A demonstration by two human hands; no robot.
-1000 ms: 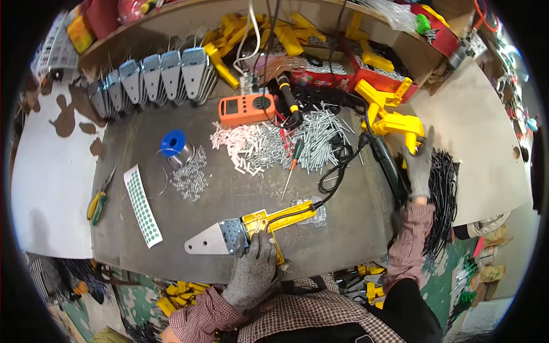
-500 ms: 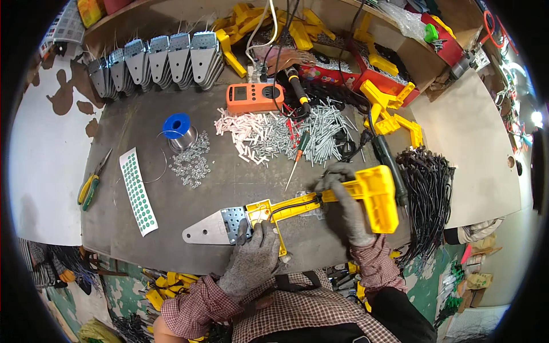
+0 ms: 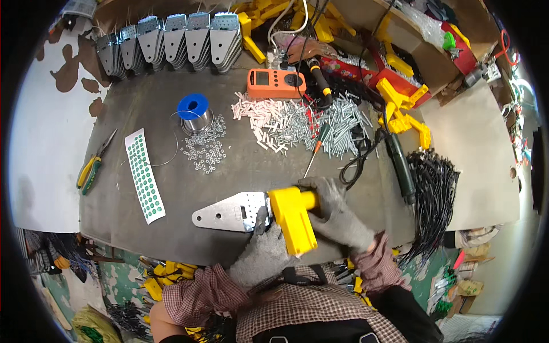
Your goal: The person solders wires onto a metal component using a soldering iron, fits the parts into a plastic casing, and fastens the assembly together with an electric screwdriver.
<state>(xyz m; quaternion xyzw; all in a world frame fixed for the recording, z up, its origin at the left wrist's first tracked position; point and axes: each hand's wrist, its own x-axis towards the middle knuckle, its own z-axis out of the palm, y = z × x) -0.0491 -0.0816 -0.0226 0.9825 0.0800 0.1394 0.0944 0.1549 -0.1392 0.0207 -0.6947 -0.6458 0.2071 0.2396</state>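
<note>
A: What are the hands doing?

B: The right hand [image 3: 341, 220] has its fingers curled round the stub of handle on the yellow housing [image 3: 294, 223], just below the centre of the frame. The left hand [image 3: 263, 251] has bent fingers where the housing meets the pale metal plate [image 3: 229, 212]; whether it pinches or only steadies, I can't tell.

A: Which step is that?

B: My reading: fitting the housing over the plate's wide end. The next move seems to call for lining up the rims and pressing evenly (the joint is partly hidden, so I can't say how well it sits).

A: Any room to shift it?

B: The counter's [image 3: 177, 197] near edge runs close below the housing's lower end, so I'd avoid sliding that way. Leftward, a stretch of surface lies between the plate's tip and the dotted sticker strip [image 3: 144, 177]. Above, the screwdriver [image 3: 318, 146] points down, its tip near the right hand.

A: Farther out?

B: Small metal nuts [image 3: 206, 151] above the plate, screws [image 3: 346, 123] upper right of centre, black cords [image 3: 434, 194] at right, pliers [image 3: 90, 171] far left.
</note>
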